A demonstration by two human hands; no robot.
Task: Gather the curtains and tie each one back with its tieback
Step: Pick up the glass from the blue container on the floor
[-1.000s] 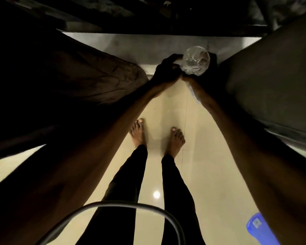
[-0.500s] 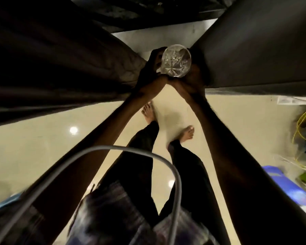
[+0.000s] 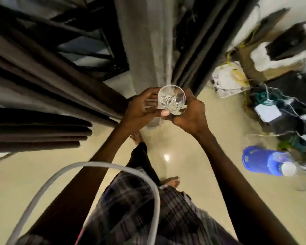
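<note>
1. A grey cable (image 3: 88, 167) loops across the bottom of the view above a checked garment (image 3: 140, 206), with bare feet on the cream floor (image 3: 34, 183) below.

2. Both arms reach forward to a cut glass (image 3: 171, 99) held out at arm's length. The left hand (image 3: 141, 110) curls round its left side, thumb lying along the near edge; the right hand (image 3: 193, 112) wraps its right side and base. Neither hand has hold of any cloth or cord.

3. To the right, a blue bottle (image 3: 265, 160) lies on the floor near a tangle of wires and bags (image 3: 276, 106), much of it blurred.

4. Just beyond the hands, a dark left curtain (image 3: 42, 89) fans out in loose folds on the left; a grey middle panel (image 3: 145, 41) hangs straight down the centre, and a dark right curtain (image 3: 198, 46) hangs beside it. A window frame (image 3: 88, 41) shows behind them.

5. No tieback can be made out, and no curtain appears cinched. The task looks barely begun or not begun: with both hands taken up by the glass, it would likely need setting down before any gathering or tying, and every curtain seems left to do.
</note>
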